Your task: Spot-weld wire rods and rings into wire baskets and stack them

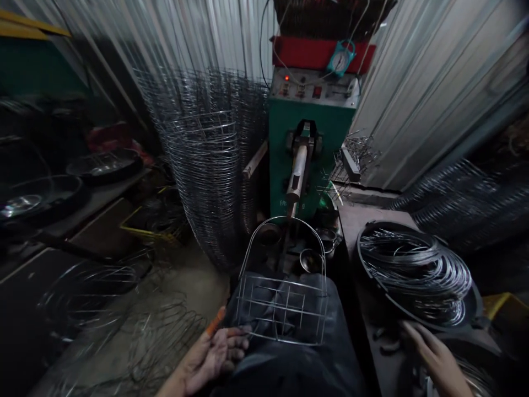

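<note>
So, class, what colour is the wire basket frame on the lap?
The bent wire basket frame is silver; head view.

Pale light glanced off corrugated metal sheeting [433, 94] well beyond the left grip [212, 355] in a dim workshop. Wire hoops [86, 292] beside that grip blurred into soft streaks, deep shadow swallowed the corners, and wide-angle distortion bowed the frame's edges.

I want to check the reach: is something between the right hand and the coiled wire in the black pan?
Only the rim of the black pan stands there: the right hand is just outside it, and the coiled wire lies inside.
</note>
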`<state>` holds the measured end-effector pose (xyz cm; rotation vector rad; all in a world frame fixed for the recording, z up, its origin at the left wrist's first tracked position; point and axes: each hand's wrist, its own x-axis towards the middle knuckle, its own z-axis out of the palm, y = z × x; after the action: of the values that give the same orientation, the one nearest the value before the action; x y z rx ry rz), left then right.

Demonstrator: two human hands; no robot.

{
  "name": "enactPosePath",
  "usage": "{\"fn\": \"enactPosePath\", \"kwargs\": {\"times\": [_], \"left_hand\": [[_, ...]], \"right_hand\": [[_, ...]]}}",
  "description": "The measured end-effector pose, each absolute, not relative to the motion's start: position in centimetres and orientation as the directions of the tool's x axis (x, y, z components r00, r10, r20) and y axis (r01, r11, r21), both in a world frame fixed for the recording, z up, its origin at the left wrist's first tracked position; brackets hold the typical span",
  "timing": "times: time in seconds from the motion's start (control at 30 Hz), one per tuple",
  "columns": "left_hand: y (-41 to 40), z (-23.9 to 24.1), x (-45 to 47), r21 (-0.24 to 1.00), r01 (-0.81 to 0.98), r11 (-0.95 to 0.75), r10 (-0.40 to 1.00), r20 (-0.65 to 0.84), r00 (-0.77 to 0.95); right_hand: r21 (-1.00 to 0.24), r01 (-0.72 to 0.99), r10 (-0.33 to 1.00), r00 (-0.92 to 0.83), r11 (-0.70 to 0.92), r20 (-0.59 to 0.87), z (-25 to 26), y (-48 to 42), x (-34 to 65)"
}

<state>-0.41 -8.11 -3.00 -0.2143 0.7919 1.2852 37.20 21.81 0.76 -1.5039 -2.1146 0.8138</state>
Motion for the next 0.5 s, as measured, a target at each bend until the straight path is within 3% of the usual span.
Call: {"fn": "enactPosePath", "kwargs": {"times": [0.07,0.2,0.4,0.5], "left_hand": [[-6.6,-3.1,0.7,0.132,-0.972,0.197,0.799,-0.596,0.081],[-4.2,-2.9,1.8,-0.058,-0.995,0.076,0.796,-0.597,0.095],[-3.1,-2.8,2.2,-0.043,-0.999,-0.019,0.703,-0.711,0.017],[-2.9,-2.4,2.3,-0.056,-0.997,-0.047,0.66,-0.751,0.011]], "right_hand": [[-0.784,0.578,0.9,-0.432,0.228,-0.056,0.8,23.1,32.1],[-0.888,0.386,0.866,-0.498,0.251,0.028,2.4,28.0,19.4],[-0.876,0.369,0.65,-0.755,0.311,-0.087,4.2,31.1,9.0],[-0.872,0.362,0.631,-0.771,0.33,-0.081,3.8,31.0,8.1]]}}
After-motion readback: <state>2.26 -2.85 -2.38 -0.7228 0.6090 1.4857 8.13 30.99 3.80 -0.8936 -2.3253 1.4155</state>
